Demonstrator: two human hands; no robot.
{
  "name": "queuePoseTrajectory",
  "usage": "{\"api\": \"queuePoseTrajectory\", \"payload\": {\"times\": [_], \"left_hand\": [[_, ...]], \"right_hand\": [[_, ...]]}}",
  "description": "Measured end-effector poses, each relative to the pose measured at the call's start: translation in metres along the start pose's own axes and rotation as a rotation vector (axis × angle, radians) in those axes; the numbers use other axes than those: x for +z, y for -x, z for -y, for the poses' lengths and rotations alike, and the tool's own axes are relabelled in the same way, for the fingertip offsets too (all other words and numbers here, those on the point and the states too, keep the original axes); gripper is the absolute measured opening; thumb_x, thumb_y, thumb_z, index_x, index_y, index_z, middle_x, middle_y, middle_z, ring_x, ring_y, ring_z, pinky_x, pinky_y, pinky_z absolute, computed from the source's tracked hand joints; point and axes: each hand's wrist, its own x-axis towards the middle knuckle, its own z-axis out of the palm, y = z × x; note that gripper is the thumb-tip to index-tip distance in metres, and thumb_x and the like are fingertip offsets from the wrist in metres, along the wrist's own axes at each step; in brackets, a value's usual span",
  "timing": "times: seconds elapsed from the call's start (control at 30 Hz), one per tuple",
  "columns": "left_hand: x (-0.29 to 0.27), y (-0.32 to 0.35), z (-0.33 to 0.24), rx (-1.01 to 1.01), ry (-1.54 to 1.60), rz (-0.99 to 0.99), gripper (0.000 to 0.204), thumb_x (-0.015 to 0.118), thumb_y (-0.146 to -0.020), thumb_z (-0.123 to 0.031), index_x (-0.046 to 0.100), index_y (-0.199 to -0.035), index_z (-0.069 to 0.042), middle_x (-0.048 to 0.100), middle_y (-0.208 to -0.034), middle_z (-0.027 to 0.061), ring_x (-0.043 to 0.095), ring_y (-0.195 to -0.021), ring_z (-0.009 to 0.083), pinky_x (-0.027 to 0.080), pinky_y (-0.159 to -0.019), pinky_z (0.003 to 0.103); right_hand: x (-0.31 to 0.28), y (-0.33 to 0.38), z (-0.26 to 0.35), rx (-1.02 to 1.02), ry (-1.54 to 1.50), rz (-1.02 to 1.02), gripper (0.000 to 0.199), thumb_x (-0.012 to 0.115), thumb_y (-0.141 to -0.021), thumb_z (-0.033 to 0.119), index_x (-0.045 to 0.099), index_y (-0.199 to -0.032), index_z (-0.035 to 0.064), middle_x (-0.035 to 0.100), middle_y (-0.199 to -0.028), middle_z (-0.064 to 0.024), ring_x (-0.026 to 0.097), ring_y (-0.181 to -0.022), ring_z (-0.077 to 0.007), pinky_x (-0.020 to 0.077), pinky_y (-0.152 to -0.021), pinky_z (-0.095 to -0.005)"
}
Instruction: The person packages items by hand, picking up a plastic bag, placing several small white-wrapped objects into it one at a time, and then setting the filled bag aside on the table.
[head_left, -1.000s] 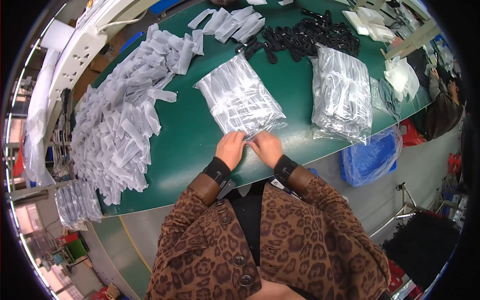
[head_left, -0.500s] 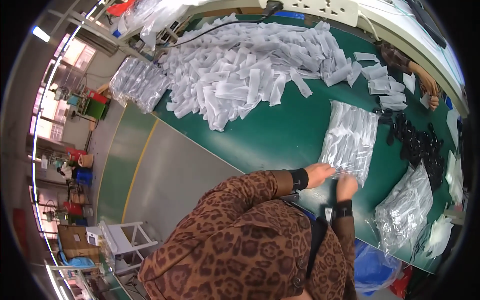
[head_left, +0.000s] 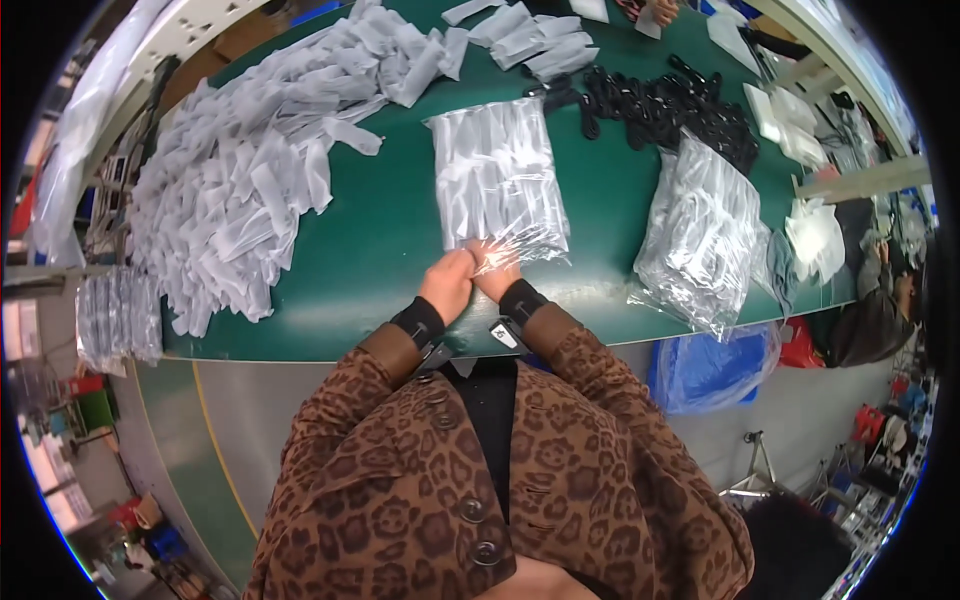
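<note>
A clear plastic bag [head_left: 497, 170] packed with rows of white sleeve-wrapped pieces lies flat on the green table in front of me. At its near edge, my left hand [head_left: 449, 283] is closed with the fingertips on the bag's film. My right hand [head_left: 495, 274] is right beside it, touching the left, closed on the same edge. Loose crinkled film covers part of the right hand's fingers. Black bands go round both wrists. Just below the right wrist is a small white tag-like thing [head_left: 504, 334].
A big heap of loose white sleeves [head_left: 240, 180] spreads over the table's left. Another filled bag [head_left: 703, 235] lies to the right, below a pile of black cables [head_left: 660, 105]. A stack of packed bags [head_left: 118, 318] sits at the left edge. Far off, another person's hand [head_left: 657, 14] shows.
The view has swung to the right, so the bag appears nearer the middle. My hands have come together at the bag's near edge; before, they were a little apart.
</note>
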Motion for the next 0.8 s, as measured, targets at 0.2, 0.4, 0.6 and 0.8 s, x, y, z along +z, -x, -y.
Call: {"api": "queuePoseTrajectory", "payload": {"times": [0.2, 0.4, 0.6, 0.8], "left_hand": [[-0.004, 0.006, -0.009, -0.430, -0.065, -0.154, 0.014, 0.060, -0.079, -0.003, 0.045, -0.080, -0.005, 0.050, -0.078, 0.0153, 0.053, -0.068, 0.0348, 0.043, -0.061, 0.041], [0.018, 0.018, 0.039, -0.432, -0.090, -0.095, 0.027, 0.069, -0.080, -0.017, 0.045, -0.075, -0.004, 0.048, -0.066, 0.0151, 0.051, -0.062, 0.0374, 0.042, -0.057, 0.042], [0.018, 0.016, 0.046, -0.456, -0.135, -0.089, 0.039, 0.074, -0.079, -0.027, 0.044, -0.072, -0.004, 0.045, -0.059, 0.0145, 0.047, -0.056, 0.0351, 0.040, -0.053, 0.042], [0.012, 0.006, 0.025, -0.659, -0.164, -0.058, 0.044, 0.074, -0.080, -0.034, 0.045, -0.065, -0.004, 0.052, -0.061, 0.0146, 0.053, -0.060, 0.0375, 0.042, -0.057, 0.045]], "right_hand": [[-0.074, 0.045, -0.033, 0.251, 0.105, -0.039, 0.025, 0.062, -0.086, 0.025, 0.067, -0.072, 0.0049, 0.065, -0.073, -0.0187, 0.064, -0.068, -0.0361, 0.0498, -0.060, -0.0453], [-0.062, 0.021, -0.073, 0.318, 0.196, -0.293, 0.036, 0.063, -0.087, 0.029, 0.065, -0.062, 0.0036, 0.062, -0.064, -0.0192, 0.062, -0.059, -0.0373, 0.0493, -0.055, -0.0463], [-0.071, 0.033, -0.062, 0.391, 0.157, -0.230, 0.039, 0.064, -0.086, 0.032, 0.064, -0.060, 0.0026, 0.063, -0.065, -0.0198, 0.063, -0.061, -0.0385, 0.0484, -0.054, -0.0474], [-0.093, 0.026, -0.058, 0.548, 0.189, -0.238, 0.029, 0.067, -0.084, 0.029, 0.060, -0.074, 0.0025, 0.063, -0.068, -0.0197, 0.064, -0.066, -0.0381, 0.0483, -0.057, -0.0467]]}}
